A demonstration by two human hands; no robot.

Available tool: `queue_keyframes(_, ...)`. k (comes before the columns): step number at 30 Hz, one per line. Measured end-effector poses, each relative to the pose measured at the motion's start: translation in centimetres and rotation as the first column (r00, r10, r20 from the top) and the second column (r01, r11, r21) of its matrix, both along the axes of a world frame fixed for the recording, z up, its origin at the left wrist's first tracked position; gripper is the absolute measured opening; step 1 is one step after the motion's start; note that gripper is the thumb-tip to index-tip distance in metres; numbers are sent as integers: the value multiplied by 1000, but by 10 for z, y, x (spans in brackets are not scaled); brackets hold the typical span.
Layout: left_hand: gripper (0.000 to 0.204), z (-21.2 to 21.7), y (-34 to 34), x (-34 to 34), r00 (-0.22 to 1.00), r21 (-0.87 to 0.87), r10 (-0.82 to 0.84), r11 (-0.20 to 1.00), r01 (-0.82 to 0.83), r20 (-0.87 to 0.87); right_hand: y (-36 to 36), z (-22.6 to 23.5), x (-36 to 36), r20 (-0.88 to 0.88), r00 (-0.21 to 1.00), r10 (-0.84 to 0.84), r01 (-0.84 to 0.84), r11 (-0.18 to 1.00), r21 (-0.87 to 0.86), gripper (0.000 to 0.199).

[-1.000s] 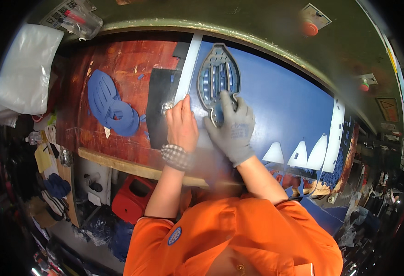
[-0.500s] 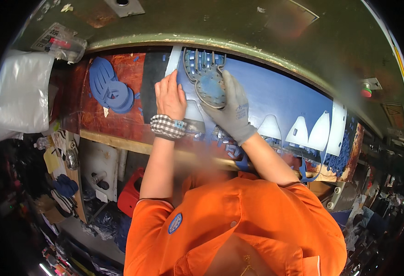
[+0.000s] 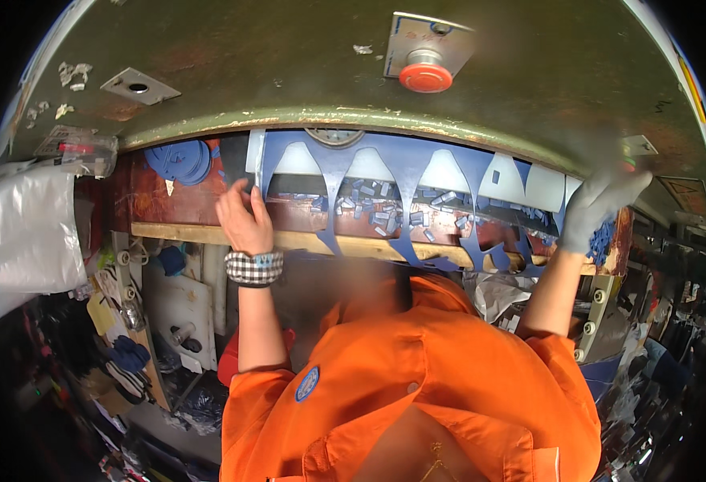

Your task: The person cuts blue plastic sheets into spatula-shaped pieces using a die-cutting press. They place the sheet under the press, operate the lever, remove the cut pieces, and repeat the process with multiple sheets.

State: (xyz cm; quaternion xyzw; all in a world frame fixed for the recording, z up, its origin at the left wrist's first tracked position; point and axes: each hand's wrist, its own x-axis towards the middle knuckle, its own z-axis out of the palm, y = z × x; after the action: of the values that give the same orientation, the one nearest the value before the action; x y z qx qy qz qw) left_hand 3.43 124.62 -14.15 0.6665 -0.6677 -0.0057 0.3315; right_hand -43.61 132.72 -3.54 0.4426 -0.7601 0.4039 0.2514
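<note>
A blue sheet (image 3: pixel 385 157) with a row of large cut-outs lies on the work surface. My bare left hand (image 3: pixel 244 218) is by the sheet's left end, fingers loosely bent and apart, holding nothing. At the far right, my right hand (image 3: pixel 599 207) in a grey glove reaches up to the green machine front, fingers stretched out beside a small push button (image 3: pixel 628 163), which it partly covers; whether it touches the button I cannot tell. The metal cutting die (image 3: pixel 334 138) sits on the sheet, mostly hidden under the machine's edge.
Stacked blue cut pieces (image 3: pixel 178 163) lie on the reddish board at left. Small blue scraps (image 3: pixel 377 213) are scattered in the cut-outs. A red mushroom button (image 3: pixel 425 76) juts from the green machine front (image 3: pixel 289 64). A wooden strip (image 3: pixel 184 231) edges the board's near side.
My right hand has let go of the cutting die and moved far right to the machine front. My left hand has drawn back from the die. My view has tilted upward.
</note>
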Motion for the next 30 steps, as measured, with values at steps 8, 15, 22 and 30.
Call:
queue_keyframes(8, 23, -31, 14, -7, 995, 49, 77, 996, -74, -60, 4, -15, -5, 103, 994, 35, -26, 996, -86, 114)
queue_keyframes(15, 23, -30, 15, 4, 994, 101, 20, 995, -9, -110, 64, -43, 64, 354, 918, 177, -193, 981, 11, 74)
queue_keyframes(22, 27, -39, 21, 14, 944, 102, -64, 990, 102, -324, 118, -93, 97, 318, 868, 382, -486, 786, 383, 16)
queue_keyframes(30, 26, -42, 85, 37, 947, 174, -7, 982, 66, -321, 144, -60, 120, 315, 838, 446, -515, 836, 187, 9)
